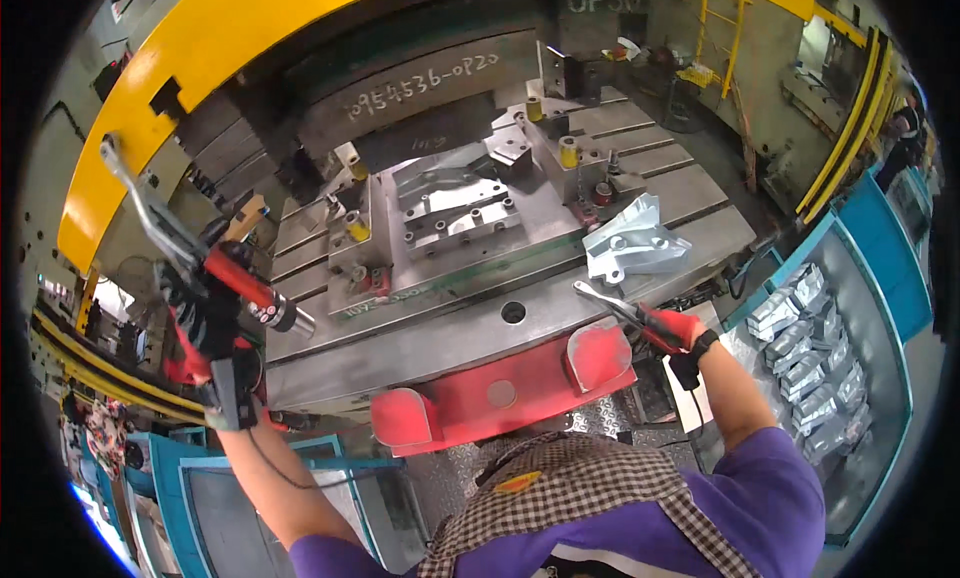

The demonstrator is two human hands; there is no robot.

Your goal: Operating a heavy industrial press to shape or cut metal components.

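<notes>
My left hand [205, 313], in a black and red glove, is raised at the left of the press. Its fingers wrap round a tool with a red cylindrical body [243, 286], a silver end and a long bent grey metal arm. My right hand [672, 330], in a red glove, is closed on a slim grey metal hand tool [610, 303] near the front edge of the press bed. Beyond that tool's tip, a bent silver sheet-metal part [636, 243] lies on the bed, apart from it. Another formed metal part [450, 186] appears to sit in the die [545, 223].
A red two-lobed guard [500, 403] projects from the bed's front. On the right, a blue-edged bin [880, 458] holds several silver parts [815, 358]. Blue-framed racks [225, 498] stand lower left. Yellow press framing [130, 128] arches overhead. Another person [906, 128] is at far right.
</notes>
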